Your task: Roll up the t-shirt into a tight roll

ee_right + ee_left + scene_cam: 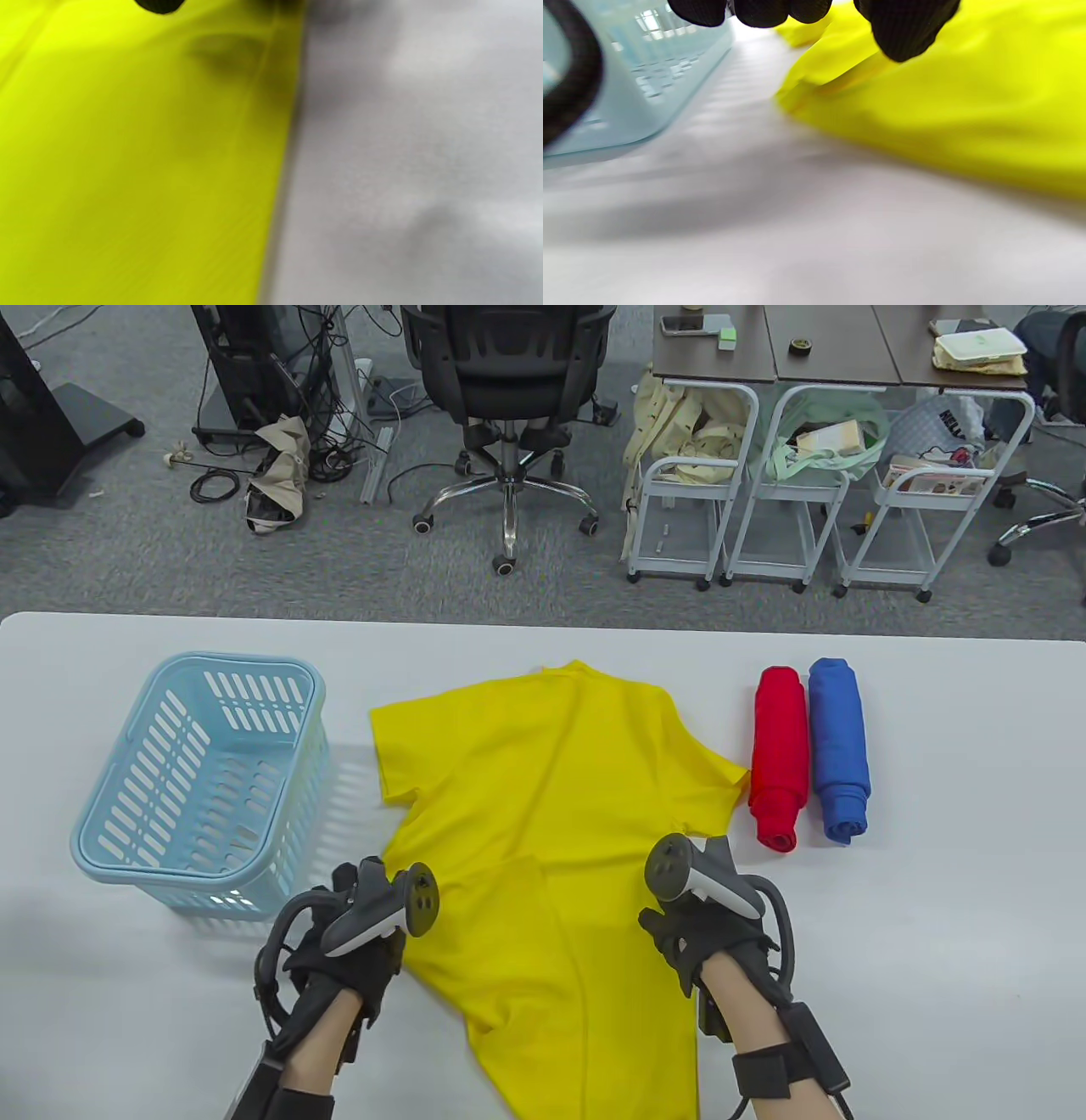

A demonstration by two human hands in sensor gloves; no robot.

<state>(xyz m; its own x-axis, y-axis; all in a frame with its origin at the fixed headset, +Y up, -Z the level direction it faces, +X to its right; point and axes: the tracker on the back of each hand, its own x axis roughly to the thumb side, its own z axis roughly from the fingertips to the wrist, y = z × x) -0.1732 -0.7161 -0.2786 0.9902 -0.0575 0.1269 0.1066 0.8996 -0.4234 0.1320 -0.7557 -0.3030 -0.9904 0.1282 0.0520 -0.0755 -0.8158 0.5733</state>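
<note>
We see the yellow t-shirt (pixel 551 848) spread flat on the table (pixel 933 942), just right of the blue basket (pixel 199 780). Our left hand (pixel 352 942) pinches its left edge; whether our right hand (pixel 708 925), at its right edge, grips anything, we cannot tell.

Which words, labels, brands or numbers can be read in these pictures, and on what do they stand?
"HELL": dark print on the white bag in the right cart, partly hidden, perhaps part of a longer word.
Nothing readable on the yellow shirt, the rolls, the basket or the trackers.

We see a yellow t-shirt (pixel 551 814) lying spread on the white table, collar at the far side. Its lower left part is folded inward, and the hem hangs past the near edge.
</note>
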